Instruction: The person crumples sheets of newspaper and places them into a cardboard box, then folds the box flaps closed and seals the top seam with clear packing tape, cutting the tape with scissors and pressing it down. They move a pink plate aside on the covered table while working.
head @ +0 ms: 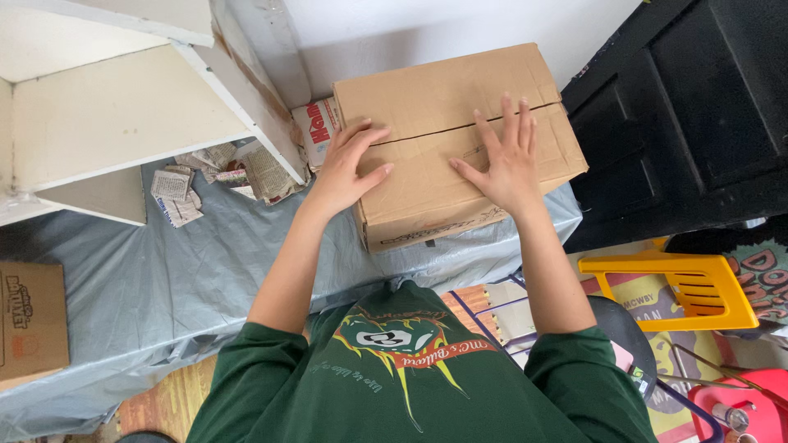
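A closed brown cardboard box [435, 98] sits on a grey plastic sheet [205, 271] against the white wall. My left hand [349, 164] lies flat on the box's near left corner, fingers spread. On the top flaps rests my right hand [505, 160], palm down with fingers apart, just below the seam between the flaps. Neither hand grips anything.
A white shelf unit [123, 107] stands at the left, with crumpled newspaper [222, 172] beneath it. Another cardboard box [31, 320] lies at the far left. A black door [689, 115] is at the right, a yellow plastic chair [689, 287] and a red object [743, 406] below it.
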Available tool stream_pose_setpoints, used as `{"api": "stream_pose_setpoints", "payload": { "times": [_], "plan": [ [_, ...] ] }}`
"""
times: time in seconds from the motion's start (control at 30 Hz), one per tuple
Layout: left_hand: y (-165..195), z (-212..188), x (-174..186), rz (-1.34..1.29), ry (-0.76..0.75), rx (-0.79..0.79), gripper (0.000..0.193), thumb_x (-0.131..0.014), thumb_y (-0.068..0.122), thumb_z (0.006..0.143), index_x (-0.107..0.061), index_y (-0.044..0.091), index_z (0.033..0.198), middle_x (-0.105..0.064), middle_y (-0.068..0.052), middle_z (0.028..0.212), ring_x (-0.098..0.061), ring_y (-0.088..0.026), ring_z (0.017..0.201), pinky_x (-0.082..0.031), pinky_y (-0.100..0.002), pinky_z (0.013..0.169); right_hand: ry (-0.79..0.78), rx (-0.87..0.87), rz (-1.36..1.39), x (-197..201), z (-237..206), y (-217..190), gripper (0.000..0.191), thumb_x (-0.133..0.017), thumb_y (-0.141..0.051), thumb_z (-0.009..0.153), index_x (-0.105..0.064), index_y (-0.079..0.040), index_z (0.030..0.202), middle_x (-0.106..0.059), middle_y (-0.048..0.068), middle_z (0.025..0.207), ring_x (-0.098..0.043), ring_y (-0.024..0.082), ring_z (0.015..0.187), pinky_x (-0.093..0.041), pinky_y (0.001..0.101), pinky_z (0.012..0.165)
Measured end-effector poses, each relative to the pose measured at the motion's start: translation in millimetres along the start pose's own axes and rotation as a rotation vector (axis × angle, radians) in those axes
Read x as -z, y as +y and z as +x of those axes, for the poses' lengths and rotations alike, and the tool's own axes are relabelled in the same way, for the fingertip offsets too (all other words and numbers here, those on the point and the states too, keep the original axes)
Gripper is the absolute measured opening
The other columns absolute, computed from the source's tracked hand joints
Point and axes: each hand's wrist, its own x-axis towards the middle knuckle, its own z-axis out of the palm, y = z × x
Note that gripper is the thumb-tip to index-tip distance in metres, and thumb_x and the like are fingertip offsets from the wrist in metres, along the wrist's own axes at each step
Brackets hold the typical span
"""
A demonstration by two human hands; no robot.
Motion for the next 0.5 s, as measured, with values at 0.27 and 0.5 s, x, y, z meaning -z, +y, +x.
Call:
{"api": "stream_pose_setpoints", "payload": {
  "times": [0.27, 0.5],
  "plan": [
    [-21, -10, -30, -0.057, 0.139, 0.093, 0.031, -0.060, 0.018, 0.103, -0.064, 0.016, 0.134, -0.067, -0.009, 0.139, -0.047, -0.028, 0.149, -0.025, -0.048, 0.131, -0.314, 0.070, -0.010, -31, 53, -8, 0.086, -0.043, -0.067, 0.098, -0.029, -0.015, 0.164, -0.016, 0.019, 0.171, -0.011, 0.038, 0.158, -0.005, 0.0587, 0.125],
    [-71, -111, -123, -0.603, 0.516, 0.207, 0.050, -0.037, 0.027, 0.114, -0.033, 0.001, 0.157, -0.036, -0.018, 0.164, -0.032, -0.029, 0.155, -0.023, -0.040, 0.129, -0.319, 0.069, 0.028, -29, 53, -4, 0.081, -0.043, -0.063, 0.099, -0.028, -0.017, 0.164, -0.016, 0.018, 0.171, -0.010, 0.038, 0.158, -0.004, 0.0586, 0.124]
  ]
}}
